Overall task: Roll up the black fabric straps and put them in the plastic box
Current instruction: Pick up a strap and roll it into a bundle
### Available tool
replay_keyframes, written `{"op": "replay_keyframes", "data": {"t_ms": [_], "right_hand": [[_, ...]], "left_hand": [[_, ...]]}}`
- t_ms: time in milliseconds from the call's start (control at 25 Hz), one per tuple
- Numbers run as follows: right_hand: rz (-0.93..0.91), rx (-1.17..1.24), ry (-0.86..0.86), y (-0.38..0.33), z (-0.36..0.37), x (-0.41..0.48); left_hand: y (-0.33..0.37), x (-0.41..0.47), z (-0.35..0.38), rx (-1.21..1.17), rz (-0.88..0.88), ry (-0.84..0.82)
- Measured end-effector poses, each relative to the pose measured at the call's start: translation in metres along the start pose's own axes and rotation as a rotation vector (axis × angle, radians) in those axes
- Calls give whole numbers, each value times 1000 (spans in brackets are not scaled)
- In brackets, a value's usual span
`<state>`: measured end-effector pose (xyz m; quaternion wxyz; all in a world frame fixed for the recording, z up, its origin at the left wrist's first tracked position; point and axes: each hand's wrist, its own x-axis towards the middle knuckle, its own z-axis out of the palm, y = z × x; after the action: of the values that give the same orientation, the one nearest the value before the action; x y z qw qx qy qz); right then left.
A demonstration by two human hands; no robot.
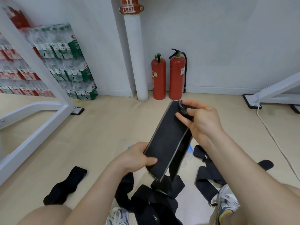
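Pale floor (pixel 100 130) is seen strewn with loose black straps (pixel 154 200) below the arms; bottled-water packs (pixel 68 59) are stacked at far left; two red fire extinguishers (pixel 177 75) are stood against the wall; one wide black strap (pixel 168 140) is held tilted above the floor; its lower end is pinched by the left hand (pixel 138 158); its upper buckle end is gripped by the right hand (pixel 203 120), fingers (pixel 182 118) curled round it.

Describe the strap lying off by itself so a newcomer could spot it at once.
From the white frame's foot on the left of the tan floor, come toward the person. Left of the left forearm lies a lone black strap. Unlike the tangled pile between the shoes, it touches no other strap.
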<state>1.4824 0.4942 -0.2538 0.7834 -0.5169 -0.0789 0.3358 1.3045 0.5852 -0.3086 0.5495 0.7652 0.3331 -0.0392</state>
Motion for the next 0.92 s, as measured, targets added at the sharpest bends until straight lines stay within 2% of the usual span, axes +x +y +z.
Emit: {"op": "replay_keyframes", "data": {"t_ms": [80,160,320,400,600,720,840,920], "right_hand": [[-56,-78,139,-2,-7,7],[-79,-224,134,-2,-15,15],[-65,-912,-329,-8,-21,1],[-55,-1024,-484,-1,-9,-18],[-59,-629,-447,29,2,-19],[-44,-508,-390,29,0,-14],[0,-338,-380,23,0,-11],[12,-251,-417,19,0,-11]], "left_hand": [[-4,-2,-2,49,-19,20],[-2,-5,-5,-55,-4,70],[21,-13,-7,-393,167,299],[31,-15,-4,-513,226,361],[42,-16,6,-610,277,374],[45,-17,0,-633,271,330],[43,-25,-17,-646,313,164],[40,-31,-26,-514,367,22]]}}
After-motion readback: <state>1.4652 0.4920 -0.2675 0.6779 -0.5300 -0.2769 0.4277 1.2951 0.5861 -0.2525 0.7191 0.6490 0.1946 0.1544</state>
